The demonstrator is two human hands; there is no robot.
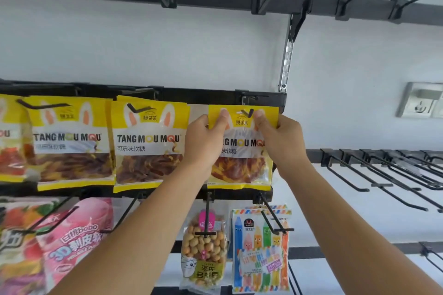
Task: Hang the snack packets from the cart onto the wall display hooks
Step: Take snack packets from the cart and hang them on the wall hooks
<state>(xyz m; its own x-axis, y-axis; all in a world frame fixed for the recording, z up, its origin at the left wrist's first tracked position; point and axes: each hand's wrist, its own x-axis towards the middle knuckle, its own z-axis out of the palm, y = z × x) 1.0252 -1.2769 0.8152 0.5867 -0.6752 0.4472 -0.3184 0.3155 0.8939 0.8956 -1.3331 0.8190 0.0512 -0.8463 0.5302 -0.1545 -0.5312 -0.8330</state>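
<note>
Against the white wall, at the right end of the middle black rail (pixel 261 97), a yellow gummy packet (pixel 242 148) is hanging upright with the tip of a black hook (pixel 248 112) showing through the hole in its top strip. Both hands are pinching that top strip: the left hand (pixel 206 141) is gripping the upper left corner with its thumb on the front, and the right hand (pixel 279 141) is gripping the upper right corner the same way, so the two thumbs are flanking the hook.

Just left of it, two matching yellow packets (pixel 148 143) are hanging on neighbouring hooks of the same rail. Below, a clear bag of peanuts (pixel 203 251) and a crayon-printed packet (pixel 261 251) are dangling from the lower hooks, with a pink peach packet (pixel 74 239) further left. Off to the right, a row of bare hooks (pixel 383 172) is sticking out from another rail, and a wall socket (pixel 419 100) is sitting above them.
</note>
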